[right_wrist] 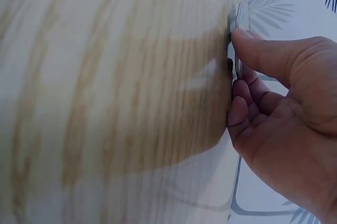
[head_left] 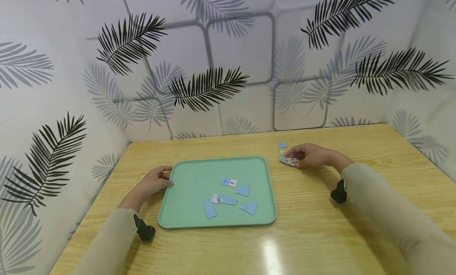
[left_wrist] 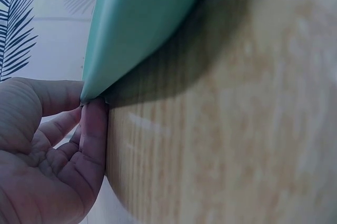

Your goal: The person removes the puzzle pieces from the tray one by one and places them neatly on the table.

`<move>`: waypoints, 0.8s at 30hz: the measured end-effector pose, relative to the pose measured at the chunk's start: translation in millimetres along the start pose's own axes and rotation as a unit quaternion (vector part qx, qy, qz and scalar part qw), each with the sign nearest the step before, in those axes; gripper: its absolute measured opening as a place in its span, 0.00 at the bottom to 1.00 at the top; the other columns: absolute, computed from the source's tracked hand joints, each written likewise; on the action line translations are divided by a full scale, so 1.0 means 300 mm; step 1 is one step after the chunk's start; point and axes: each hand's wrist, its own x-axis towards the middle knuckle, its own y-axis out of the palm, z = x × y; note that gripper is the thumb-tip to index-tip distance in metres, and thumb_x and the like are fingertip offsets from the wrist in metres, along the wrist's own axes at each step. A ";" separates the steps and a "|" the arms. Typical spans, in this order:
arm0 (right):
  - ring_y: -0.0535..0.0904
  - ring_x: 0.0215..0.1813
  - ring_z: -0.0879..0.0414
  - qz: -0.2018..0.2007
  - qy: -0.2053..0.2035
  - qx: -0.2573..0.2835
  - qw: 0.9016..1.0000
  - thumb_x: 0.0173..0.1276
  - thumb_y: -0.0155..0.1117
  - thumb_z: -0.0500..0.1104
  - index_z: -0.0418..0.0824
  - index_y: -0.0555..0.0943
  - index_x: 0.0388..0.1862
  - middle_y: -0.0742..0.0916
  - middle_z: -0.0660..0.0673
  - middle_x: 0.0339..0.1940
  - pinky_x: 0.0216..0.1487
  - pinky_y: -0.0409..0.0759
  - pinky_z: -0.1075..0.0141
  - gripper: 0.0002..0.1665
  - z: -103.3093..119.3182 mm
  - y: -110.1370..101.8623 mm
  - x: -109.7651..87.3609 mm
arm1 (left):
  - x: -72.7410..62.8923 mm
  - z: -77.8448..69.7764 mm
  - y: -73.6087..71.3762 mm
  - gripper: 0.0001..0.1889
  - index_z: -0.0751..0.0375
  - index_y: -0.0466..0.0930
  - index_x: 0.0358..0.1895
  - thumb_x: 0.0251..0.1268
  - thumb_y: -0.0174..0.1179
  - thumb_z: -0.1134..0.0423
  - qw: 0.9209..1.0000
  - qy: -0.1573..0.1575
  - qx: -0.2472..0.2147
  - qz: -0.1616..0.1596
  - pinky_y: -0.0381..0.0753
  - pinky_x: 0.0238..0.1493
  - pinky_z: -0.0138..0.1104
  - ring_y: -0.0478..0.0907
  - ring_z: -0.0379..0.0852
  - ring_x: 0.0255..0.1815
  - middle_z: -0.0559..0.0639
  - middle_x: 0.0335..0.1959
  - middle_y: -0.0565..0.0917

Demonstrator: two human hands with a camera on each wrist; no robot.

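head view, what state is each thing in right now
Green tray, face up, left rim held
Left hand, gripping that rim
Tray pieces, lying loose, spread out
Patterned piece, held, outside the tray
Right hand, pinching the patterned piece
Small blue piece, lying flat, unheld

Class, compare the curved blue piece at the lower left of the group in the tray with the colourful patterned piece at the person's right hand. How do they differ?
The curved blue piece looks plain; the patterned piece shows several colours. The curved blue piece lies inside the green tray, the patterned piece outside it. The right hand pinches the patterned piece, while no hand touches the curved blue piece. Both look flat.
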 end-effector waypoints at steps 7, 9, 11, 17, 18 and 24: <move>0.72 0.52 0.46 -0.003 -0.001 -0.019 1.000 0.67 0.62 0.31 0.33 0.77 0.60 0.79 0.39 0.52 0.53 0.70 0.55 0.21 -0.002 0.001 -0.001 | -0.007 -0.005 0.003 0.30 0.68 0.60 0.71 0.66 0.58 0.74 1.000 0.003 -0.004 -0.001 0.80 0.42 0.38 0.72 0.51 0.44 0.60 0.47 0.71; 0.72 0.53 0.46 -0.003 -0.001 -0.024 1.000 0.68 0.62 0.32 0.33 0.77 0.60 0.79 0.38 0.53 0.54 0.70 0.54 0.22 -0.001 0.001 0.000 | -0.009 -0.007 0.004 0.30 0.68 0.60 0.71 0.66 0.57 0.75 1.000 0.003 -0.005 -0.002 0.80 0.42 0.38 0.73 0.51 0.44 0.60 0.47 0.71; 0.72 0.55 0.45 -0.003 -0.001 -0.028 1.000 0.68 0.62 0.32 0.34 0.76 0.61 0.79 0.38 0.54 0.55 0.70 0.54 0.22 0.001 0.001 0.000 | -0.011 -0.008 0.005 0.30 0.69 0.59 0.71 0.66 0.57 0.75 1.000 0.003 -0.007 -0.003 0.80 0.42 0.38 0.73 0.51 0.45 0.60 0.48 0.71; 0.72 0.56 0.44 -0.003 -0.003 -0.026 1.000 0.68 0.62 0.33 0.34 0.77 0.60 0.79 0.37 0.56 0.56 0.70 0.53 0.21 -0.001 0.001 -0.002 | -0.011 -0.009 0.005 0.30 0.69 0.59 0.71 0.67 0.57 0.75 1.000 0.002 -0.009 -0.002 0.80 0.42 0.38 0.72 0.51 0.45 0.60 0.48 0.71; 0.72 0.56 0.44 -0.003 -0.003 -0.025 1.000 0.68 0.62 0.33 0.34 0.77 0.61 0.79 0.37 0.56 0.56 0.70 0.53 0.21 -0.003 0.002 -0.002 | -0.010 -0.009 0.005 0.30 0.68 0.59 0.71 0.67 0.57 0.75 1.000 0.002 -0.009 -0.002 0.79 0.42 0.38 0.72 0.51 0.45 0.60 0.48 0.71; 0.73 0.56 0.44 -0.005 -0.001 -0.017 1.000 0.68 0.63 0.34 0.34 0.77 0.61 0.79 0.36 0.57 0.56 0.70 0.53 0.22 -0.011 0.000 0.000 | -0.009 -0.008 0.005 0.30 0.68 0.59 0.71 0.67 0.57 0.75 1.000 -0.001 -0.008 -0.003 0.79 0.42 0.38 0.72 0.51 0.45 0.60 0.48 0.71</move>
